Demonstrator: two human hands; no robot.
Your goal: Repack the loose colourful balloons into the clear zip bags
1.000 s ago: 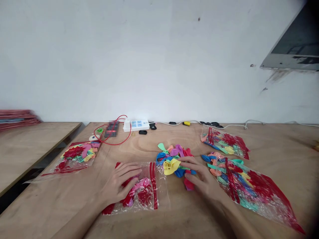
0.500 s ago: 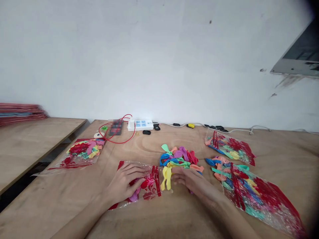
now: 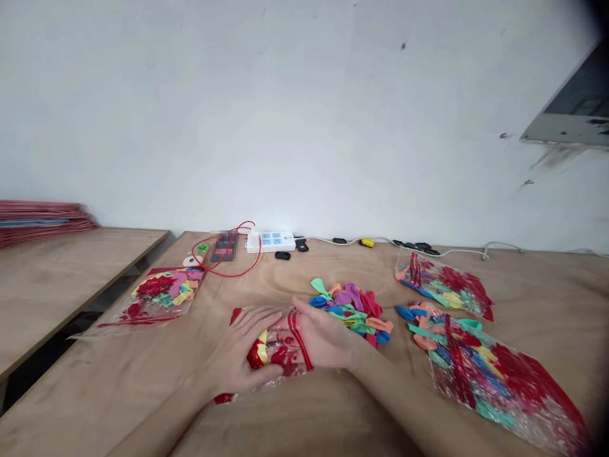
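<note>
Left hand point(image 3: 235, 355): fingers spread, lying on top of the bag and pressing down on its left part, not pinching anything.
Right hand point(image 3: 321, 336): fingers held close together, laid flat over the bag's right end and its red stripe, tips pointing toward the left hand.
Bag point(image 3: 280, 355): clear plastic with red print, lying on the surface point(image 3: 333, 406) at lower centre, under and between both hands, with yellow and red balloons showing inside.
Balloons point(image 3: 352, 317): a loose, flat, many-coloured heap just beyond the right hand.
Right bags point(image 3: 495, 374): two filled clear bags at centre right and lower right, the nearer one longer.
Left bag point(image 3: 157, 295): a filled clear bag left of the hands.
Far edge: a white power strip point(image 3: 271, 241) and a red cord point(image 3: 228, 270), upper centre of the surface.
Far left: a stack of red packs point(image 3: 38, 222) on a second surface point(image 3: 61, 285).
</note>
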